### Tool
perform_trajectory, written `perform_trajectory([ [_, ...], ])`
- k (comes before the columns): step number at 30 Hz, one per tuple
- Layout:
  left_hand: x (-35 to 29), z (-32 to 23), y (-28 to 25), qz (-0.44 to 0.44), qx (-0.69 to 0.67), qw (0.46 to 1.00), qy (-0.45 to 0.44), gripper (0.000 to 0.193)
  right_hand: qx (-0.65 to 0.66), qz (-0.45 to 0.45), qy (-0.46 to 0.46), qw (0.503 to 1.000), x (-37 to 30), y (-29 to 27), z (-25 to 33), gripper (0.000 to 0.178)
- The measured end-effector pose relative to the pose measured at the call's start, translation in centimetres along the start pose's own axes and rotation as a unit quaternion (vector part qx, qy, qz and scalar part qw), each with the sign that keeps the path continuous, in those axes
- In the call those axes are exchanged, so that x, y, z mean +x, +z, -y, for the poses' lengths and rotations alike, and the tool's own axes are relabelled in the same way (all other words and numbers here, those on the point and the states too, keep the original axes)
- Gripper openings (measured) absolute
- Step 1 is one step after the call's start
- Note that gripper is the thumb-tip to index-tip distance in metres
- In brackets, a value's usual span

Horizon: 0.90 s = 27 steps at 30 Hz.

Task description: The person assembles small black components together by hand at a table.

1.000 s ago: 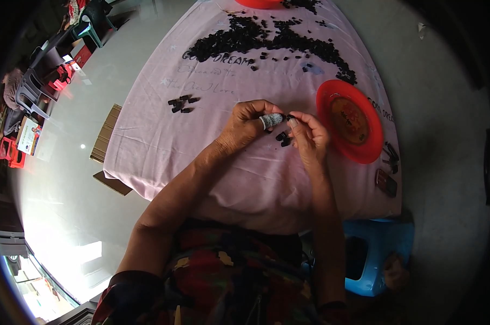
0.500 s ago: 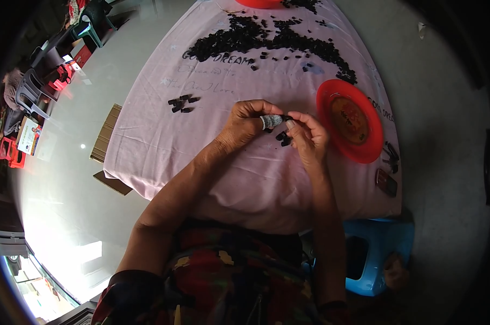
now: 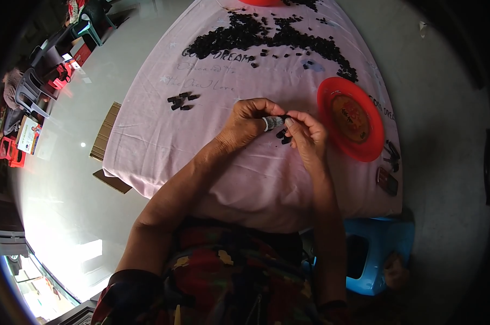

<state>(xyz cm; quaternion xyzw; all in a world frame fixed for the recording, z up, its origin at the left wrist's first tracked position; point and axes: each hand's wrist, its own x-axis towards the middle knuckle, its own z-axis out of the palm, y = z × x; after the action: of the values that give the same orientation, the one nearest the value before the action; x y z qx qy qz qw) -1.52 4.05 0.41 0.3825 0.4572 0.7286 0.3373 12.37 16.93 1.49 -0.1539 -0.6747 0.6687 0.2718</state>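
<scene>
Over the pink cloth my left hand (image 3: pixel 247 124) and my right hand (image 3: pixel 308 135) meet fingertip to fingertip. A small black piece (image 3: pixel 284 117) is pinched between them, mostly covered by the fingers. The left thumb wears a grey-white wrap (image 3: pixel 273 123). Just below the fingertips lie a few black pieces (image 3: pixel 281 134), partly hidden by my right hand. To the left of my hands sits a small group of short black cylinder-like pieces (image 3: pixel 180 101). Farther up the table spreads a large heap of similar black pieces (image 3: pixel 223 42).
A red plate (image 3: pixel 324 103) stands right of my right hand. Near the table's right edge lie a small dark tool (image 3: pixel 392 156) and a dark reddish box-shaped object (image 3: pixel 386 181). A blue stool (image 3: pixel 383 244) is at the lower right, flattened cardboard (image 3: pixel 105 132) on the floor at left.
My hands stay together on the small black piece, with only a slight shift of the fingers. The view has moved very slightly; the heap and plate look the same.
</scene>
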Motion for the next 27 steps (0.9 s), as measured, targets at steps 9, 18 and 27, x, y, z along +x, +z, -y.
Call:
perform_trajectory([
  [9,0.2,-0.4,-0.7,-0.003,-0.072,0.995,-0.071,0.018,0.005,0.003,-0.02,1.0,-0.1,0.1,0.4,0.021],
  [18,0.2,0.0,-0.8,0.009,-0.075,0.993,-0.091,0.022,-0.015,0.018,-0.065,0.998,0.0,-0.1,-0.3,0.022],
  [27,0.2,-0.6,-0.6,-0.029,-0.08,0.992,-0.09,0.015,0.002,-0.031,-0.065,0.997,0.0,0.0,-0.1,0.023],
])
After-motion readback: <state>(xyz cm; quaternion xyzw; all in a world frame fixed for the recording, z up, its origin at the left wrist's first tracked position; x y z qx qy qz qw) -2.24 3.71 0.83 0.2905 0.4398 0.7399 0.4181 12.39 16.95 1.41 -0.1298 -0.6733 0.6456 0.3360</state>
